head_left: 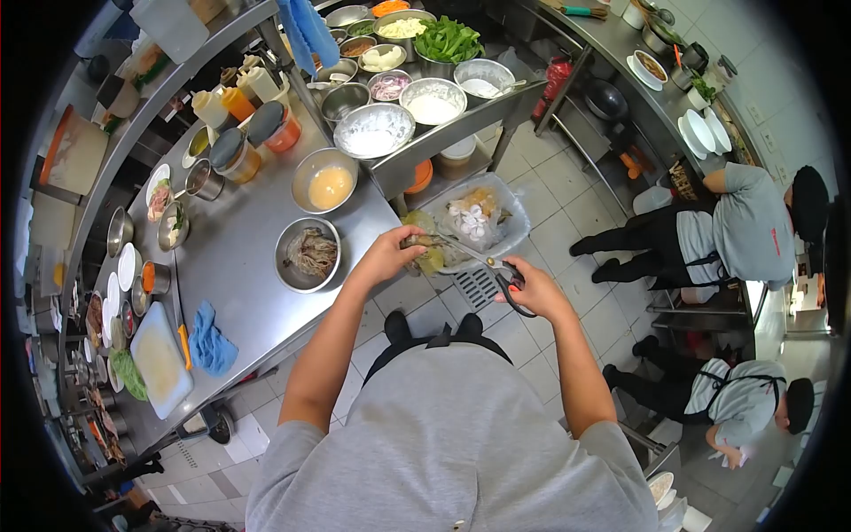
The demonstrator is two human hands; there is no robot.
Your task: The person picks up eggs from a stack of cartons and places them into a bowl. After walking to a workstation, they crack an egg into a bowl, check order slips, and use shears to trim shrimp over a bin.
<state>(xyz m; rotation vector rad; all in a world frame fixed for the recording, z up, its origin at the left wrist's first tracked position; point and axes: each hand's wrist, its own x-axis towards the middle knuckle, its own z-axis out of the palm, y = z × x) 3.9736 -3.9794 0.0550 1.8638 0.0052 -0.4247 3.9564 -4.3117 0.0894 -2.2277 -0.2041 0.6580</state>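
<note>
The left hand point(390, 253) is curled around a prawn point(417, 241), pinching it between thumb and fingers just off the edge of the steel counter point(239, 257) and above the rim of a bin lined with a clear bag point(510, 226), which holds pale scraps. The right hand point(532, 288) has its fingers through the black loops of a pair of scissors point(492, 266), gripped closed around the handles; the blades point up and left toward the prawn, and their tips reach it, though whether they are cutting cannot be told. On the counter just left of the left hand stands a steel bowl of raw prawns point(308, 254), and behind it a bowl of yellow batter point(325, 180) and a bowl of white flour point(373, 130). A blue cloth point(211, 341) lies near the counter's front edge beside a white tray point(160, 359). To the right, two other people point(727, 230) in grey shirts and aprons bend over low shelves, well apart from the hands.
</note>
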